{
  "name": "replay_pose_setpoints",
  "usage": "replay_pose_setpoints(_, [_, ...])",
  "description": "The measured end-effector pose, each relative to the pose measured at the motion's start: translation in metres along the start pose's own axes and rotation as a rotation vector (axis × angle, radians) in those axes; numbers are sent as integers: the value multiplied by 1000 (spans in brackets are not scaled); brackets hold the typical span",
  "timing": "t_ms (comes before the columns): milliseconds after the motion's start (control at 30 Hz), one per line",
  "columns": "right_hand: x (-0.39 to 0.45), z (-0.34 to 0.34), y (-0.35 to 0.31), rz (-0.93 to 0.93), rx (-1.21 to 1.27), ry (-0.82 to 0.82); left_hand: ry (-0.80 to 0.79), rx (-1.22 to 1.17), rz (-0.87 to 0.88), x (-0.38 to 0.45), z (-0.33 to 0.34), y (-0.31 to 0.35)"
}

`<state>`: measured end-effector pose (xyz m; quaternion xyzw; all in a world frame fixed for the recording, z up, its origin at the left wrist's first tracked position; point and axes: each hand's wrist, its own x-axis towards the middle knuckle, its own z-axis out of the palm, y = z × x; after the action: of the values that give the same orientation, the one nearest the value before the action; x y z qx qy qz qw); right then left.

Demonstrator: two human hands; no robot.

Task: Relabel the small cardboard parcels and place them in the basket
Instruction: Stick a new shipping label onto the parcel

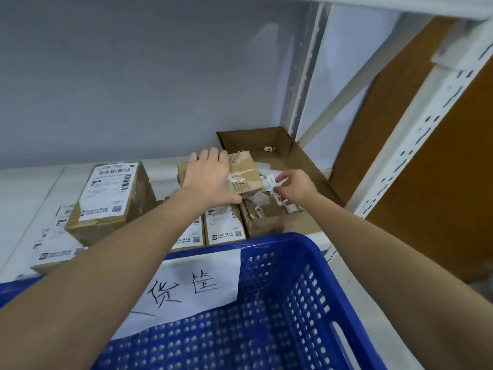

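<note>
With the left hand (206, 177) pressing the small taped brown cardboard parcel (244, 173) flat, fingers spread, the right hand's (296, 186) grip, pinching the white label strip (272, 181), should probably peel slowly and low.

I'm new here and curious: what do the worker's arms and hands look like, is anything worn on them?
Both forearms are bare as far as the picture shows, no sleeves in sight. The left hand and right hand wear no gloves, and no watch, ring or wristband shows.
</note>
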<state>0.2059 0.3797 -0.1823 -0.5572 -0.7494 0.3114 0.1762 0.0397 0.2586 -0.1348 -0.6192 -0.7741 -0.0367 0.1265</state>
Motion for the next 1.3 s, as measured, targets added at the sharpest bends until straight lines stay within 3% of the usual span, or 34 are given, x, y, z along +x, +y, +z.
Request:
replay_pose_setpoints(367, [18,38,0,62,-363,-221,5,-15,21,10,18,-11])
replay_pose_setpoints(600, [12,40,-2,17,-626,-143,4,-9,29,3,14,-14])
replay_pose_setpoints(1000, [-26,26,12,58,-488,-59,-39,-7,7,-26,-1,-13])
replay_pose_setpoints(1100, [-34,21,7,27,-342,-30,-68,3,4,-36,-9,-13])
replay_pose_setpoints(1200, [-46,13,-6,-123,-159,63,-81,-3,17,-48,-16,-11])
replay_pose_setpoints(1300, [-67,-2,-30,-508,-214,20,-87,-18,43,-61,-23,-9])
